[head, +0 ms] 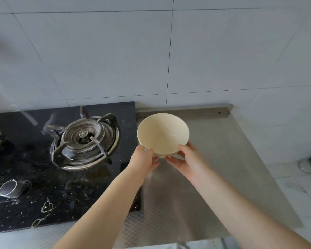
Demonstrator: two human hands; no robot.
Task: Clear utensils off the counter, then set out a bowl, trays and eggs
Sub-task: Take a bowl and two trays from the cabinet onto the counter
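Observation:
A cream bowl (162, 133) is held over the steel counter (223, 159), just right of the stove, tilted so its empty inside faces me. My left hand (144, 159) grips its near left rim, thumb on the edge and fingers under the base. From the right, my right hand (185, 159) holds the near rim the same way, fingers curled beneath. I cannot tell whether the bowl's base touches the counter. No trays, eggs or utensils are in view.
A black glass gas stove (43, 177) with a burner and pan support (84, 139) lies to the left, with a round knob (11, 188) near its front. Tiled wall stands behind. The counter's right edge drops to the floor (294, 186).

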